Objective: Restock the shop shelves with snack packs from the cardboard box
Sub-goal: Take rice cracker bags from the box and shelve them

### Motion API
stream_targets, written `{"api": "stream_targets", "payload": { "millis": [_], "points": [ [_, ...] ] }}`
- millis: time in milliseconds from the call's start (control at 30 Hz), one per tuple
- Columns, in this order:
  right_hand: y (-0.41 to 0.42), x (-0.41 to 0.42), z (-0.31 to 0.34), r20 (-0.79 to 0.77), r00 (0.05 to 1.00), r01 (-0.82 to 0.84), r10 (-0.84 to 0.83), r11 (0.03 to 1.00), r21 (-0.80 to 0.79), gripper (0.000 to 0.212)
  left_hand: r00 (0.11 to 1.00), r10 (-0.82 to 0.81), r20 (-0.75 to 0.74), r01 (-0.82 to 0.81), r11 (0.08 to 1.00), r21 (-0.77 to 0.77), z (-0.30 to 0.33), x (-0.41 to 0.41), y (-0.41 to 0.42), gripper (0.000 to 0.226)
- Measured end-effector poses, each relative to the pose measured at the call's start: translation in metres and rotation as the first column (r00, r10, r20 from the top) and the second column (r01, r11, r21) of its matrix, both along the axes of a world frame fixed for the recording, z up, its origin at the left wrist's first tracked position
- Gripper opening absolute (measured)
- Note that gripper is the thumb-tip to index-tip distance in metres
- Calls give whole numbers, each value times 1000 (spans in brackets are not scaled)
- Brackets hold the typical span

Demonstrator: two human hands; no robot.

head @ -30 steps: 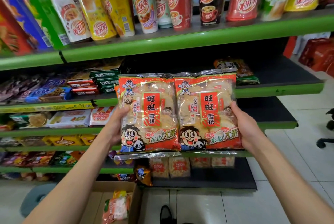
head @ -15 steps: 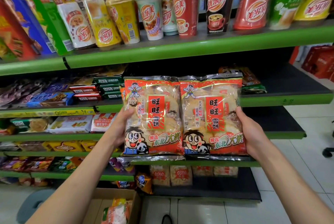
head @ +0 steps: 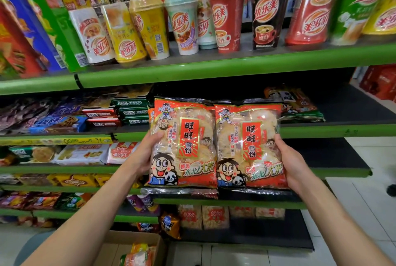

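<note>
Gripping two snack packs [head: 216, 147] upright.

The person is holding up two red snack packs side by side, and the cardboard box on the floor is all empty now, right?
Not quite. The head view shows the cardboard box still has packs inside. The left hand and right hand do hold two red snack packs side by side.

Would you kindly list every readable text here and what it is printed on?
"旺旺 雪饼": left snack pack and right snack pack.
"东北大米": both packs, lower front.
"优乐美": red cup and dark cup.
"Wafer": white biscuit pack.
Other shelf labels: too blurred.
</note>
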State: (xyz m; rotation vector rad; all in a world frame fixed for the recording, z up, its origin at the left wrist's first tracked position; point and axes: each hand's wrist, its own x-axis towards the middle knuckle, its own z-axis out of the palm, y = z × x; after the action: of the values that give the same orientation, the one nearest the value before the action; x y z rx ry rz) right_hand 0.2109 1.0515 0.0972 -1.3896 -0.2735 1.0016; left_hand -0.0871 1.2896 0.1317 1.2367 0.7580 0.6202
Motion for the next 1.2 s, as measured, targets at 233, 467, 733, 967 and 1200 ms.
{"api": "stream_targets", "payload": {
  "millis": [233, 467, 733, 967, 1200],
  "points": [
    [3, 1, -2, 0, 1000, 18, -18, 1000, -13, 44, 999, -36, -1, 36, 999, 10, -3, 1, 2, 79],
    [1, 2, 3, 23, 1000, 22, -21, 1000, -10, 42, 995, 18, -99, -9, 996, 84, -4, 1, 4, 115],
    [-1, 2, 10, 32, 999, 14, -13, 1000, -18, 43, 995, 12, -101, -8, 999, 47, -3, 1, 1, 93],
    [-3, 0, 12, 33, 999, 7, -7, 1000, -23, 42, 996, 21, -86, -18, 999, 31, -3, 1, 1, 98],
    [-2, 1, 13, 30, 1000, 7, -6, 999, -34, 44, 994, 32, -103, -28, 999, 36, -5, 0, 4, 95]
  ]
}}
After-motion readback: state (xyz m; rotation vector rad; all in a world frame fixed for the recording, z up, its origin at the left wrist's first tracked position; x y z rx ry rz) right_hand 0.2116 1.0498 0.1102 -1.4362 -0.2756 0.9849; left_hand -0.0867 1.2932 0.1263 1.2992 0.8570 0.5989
